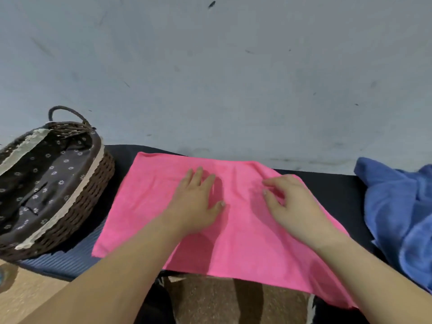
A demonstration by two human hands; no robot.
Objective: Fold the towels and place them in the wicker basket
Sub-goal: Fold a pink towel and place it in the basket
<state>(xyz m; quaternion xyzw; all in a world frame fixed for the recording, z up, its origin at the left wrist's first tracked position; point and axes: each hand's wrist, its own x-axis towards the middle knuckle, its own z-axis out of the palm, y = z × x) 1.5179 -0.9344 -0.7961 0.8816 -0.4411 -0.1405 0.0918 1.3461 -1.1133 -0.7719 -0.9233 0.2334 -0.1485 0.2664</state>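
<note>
A pink towel (149, 197) lies spread flat on a dark mat (336, 190) in front of me. My left hand (196, 202) rests flat on the towel's middle with straight fingers. My right hand (292, 202) lies on the towel just to the right, fingers loosely bent and touching the cloth. A brown wicker basket (93, 197) with a dark flowered lining and a loop handle stands to the left of the towel, with nothing inside it. A crumpled blue towel (397, 206) lies at the far right.
A grey wall (210, 78) rises directly behind the mat. A blue ribbed mat edge (65, 263) shows under the basket, with a tan floor (35, 298) at the lower left. A brown patterned cloth (233, 300) lies below the towel's near edge.
</note>
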